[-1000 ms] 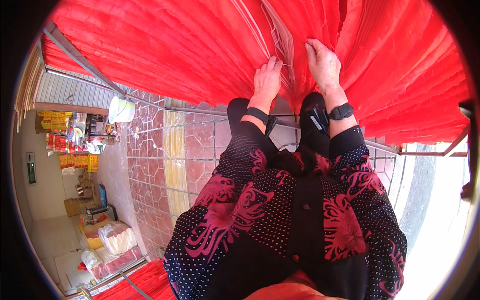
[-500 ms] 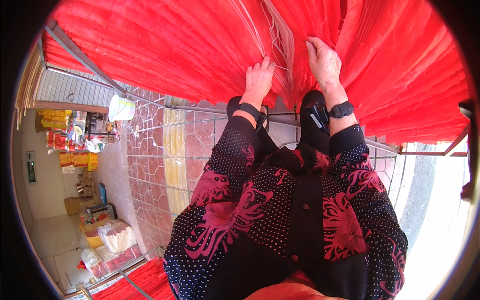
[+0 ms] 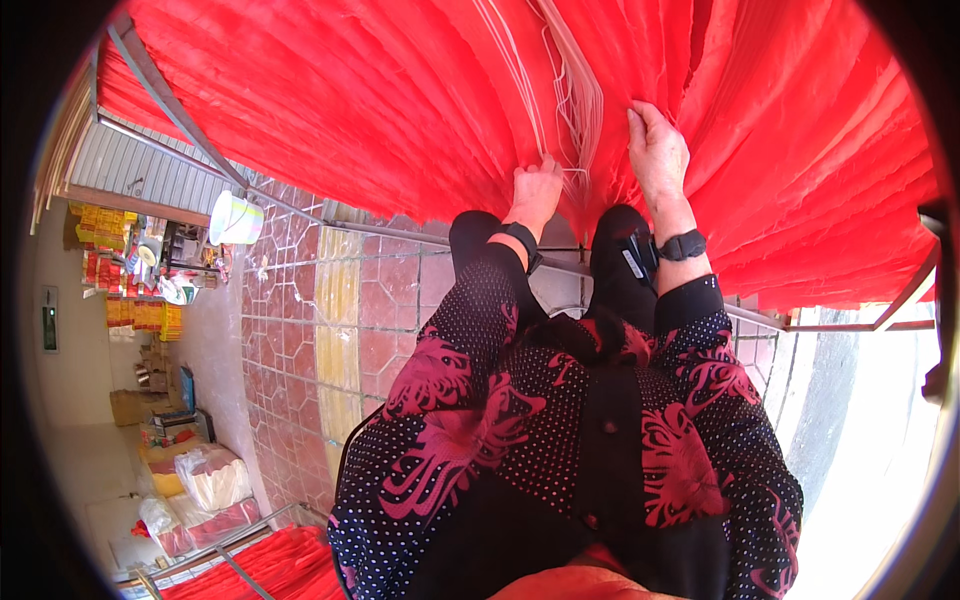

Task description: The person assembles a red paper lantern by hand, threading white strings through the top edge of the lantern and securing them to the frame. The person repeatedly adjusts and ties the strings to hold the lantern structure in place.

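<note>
Long red cloth (image 3: pixel 330 90) hangs in gathered folds across the far side, with a bundle of loose white strings (image 3: pixel 578 90) running down its middle. My left hand (image 3: pixel 538 192) is closed at the lower end of the strings, its fingers curled around some of them. To the right of the strings, my right hand (image 3: pixel 661 155) pinches a fold of the red cloth between thumb and fingers. What lies inside each grip is partly hidden.
A metal frame bar (image 3: pixel 170 95) crosses the cloth at the left, near a white bucket (image 3: pixel 236 217). Reddish paving tiles (image 3: pixel 285 350) with a yellow strip lie at left. Plastic-wrapped bundles (image 3: pixel 212 480) and more red cloth (image 3: pixel 270 570) are at lower left.
My left hand has moved nearer to me and slightly right, its fingers more curled. My right hand has shifted slightly nearer, still at the cloth.
</note>
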### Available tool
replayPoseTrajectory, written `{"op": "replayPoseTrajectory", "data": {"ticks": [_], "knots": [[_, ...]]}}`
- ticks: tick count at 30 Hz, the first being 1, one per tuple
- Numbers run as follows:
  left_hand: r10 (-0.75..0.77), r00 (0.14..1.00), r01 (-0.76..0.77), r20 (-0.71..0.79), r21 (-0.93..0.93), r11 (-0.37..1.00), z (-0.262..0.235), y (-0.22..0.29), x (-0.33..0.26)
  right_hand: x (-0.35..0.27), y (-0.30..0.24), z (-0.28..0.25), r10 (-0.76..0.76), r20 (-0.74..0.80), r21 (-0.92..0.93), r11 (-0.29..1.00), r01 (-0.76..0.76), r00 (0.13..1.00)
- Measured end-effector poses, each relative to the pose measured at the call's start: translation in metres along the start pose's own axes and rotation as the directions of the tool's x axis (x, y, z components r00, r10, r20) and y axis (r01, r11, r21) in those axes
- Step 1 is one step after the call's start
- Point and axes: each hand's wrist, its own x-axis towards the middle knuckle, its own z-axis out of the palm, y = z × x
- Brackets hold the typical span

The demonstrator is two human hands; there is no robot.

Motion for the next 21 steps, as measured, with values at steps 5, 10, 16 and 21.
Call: {"op": "replayPoseTrajectory", "data": {"ticks": [5,10,16,21], "knots": [[-0.065,0.998,0.065,0.015,0.018,0.998,0.008,-0.012,0.000,0.002,0.003,-0.004,0.048,-0.023,-0.002,0.999,-0.048,0.999],[-0.045,0.998,0.047,0.037,-0.039,0.998,-0.003,-0.016,-0.001,0.005,0.007,-0.003,0.078,0.015,0.032,0.996,-0.079,0.997],[-0.054,0.847,-0.258,-0.529,-0.498,0.828,-0.079,-0.013,-0.011,0.005,0.007,-0.003,0.022,0.035,0.011,1.000,-0.023,0.999],[-0.463,0.463,-0.256,-0.756,-0.614,0.746,-0.160,-0.044,-0.005,0.005,0.001,0.000,0.019,0.074,0.010,1.000,-0.020,0.997]]}}
